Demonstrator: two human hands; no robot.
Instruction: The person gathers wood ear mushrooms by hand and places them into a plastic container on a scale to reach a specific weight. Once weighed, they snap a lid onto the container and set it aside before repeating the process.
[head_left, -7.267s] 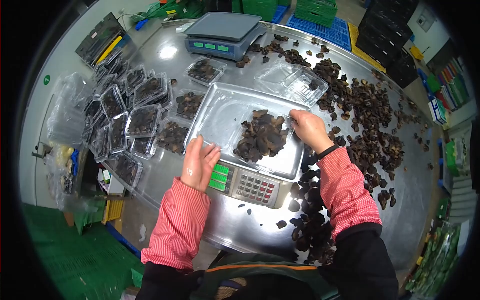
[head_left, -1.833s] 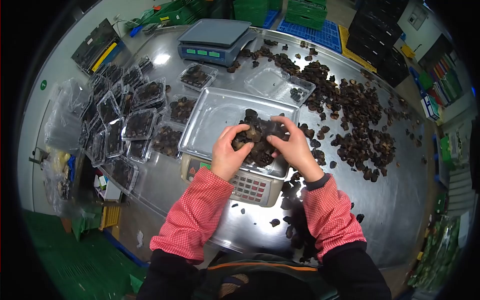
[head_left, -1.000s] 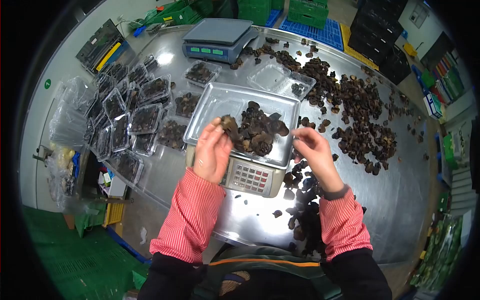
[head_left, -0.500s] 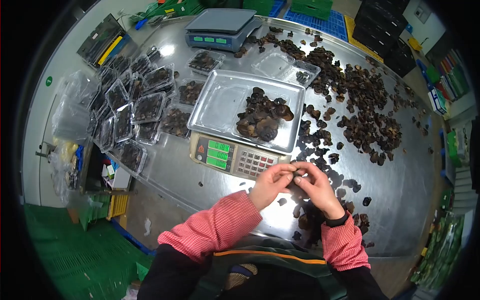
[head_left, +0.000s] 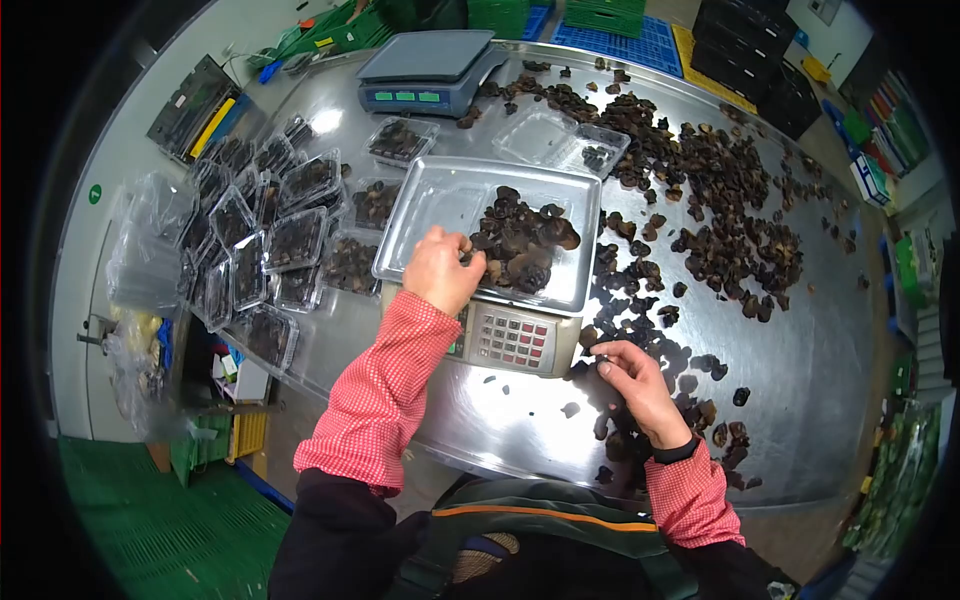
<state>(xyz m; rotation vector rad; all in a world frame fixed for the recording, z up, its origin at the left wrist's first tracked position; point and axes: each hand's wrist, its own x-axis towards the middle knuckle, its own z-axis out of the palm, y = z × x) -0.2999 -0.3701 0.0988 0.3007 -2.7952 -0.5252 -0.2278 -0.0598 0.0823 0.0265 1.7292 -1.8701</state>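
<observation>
My left hand [head_left: 443, 270] is over the metal weighing tray [head_left: 415, 215], its fingers curled together at the left edge of a pile of dark brown wood ear mushrooms [head_left: 520, 240]. A dark piece of mushroom shows between its thumb and fingers. My right hand [head_left: 640, 390] is low over the table, right of the scale's keypad [head_left: 512, 338]. Its thumb and forefinger are pinched close together; whatever small bit lies between them is too small to name. Loose wood ears [head_left: 620, 420] lie under and beside that hand. My left forearm hides most of the scale's display.
Filled clear plastic boxes [head_left: 295, 240] are heaped at the left. An opened clear box [head_left: 560, 140] sits behind the tray, with a second scale [head_left: 430, 70] farther back. Many loose wood ears [head_left: 735, 220] spread over the right side of the steel table [head_left: 800, 400].
My hands were together around a mushroom piece in front of the scale. My left hand has moved up and left to the tray; my right hand has stayed near the same place.
</observation>
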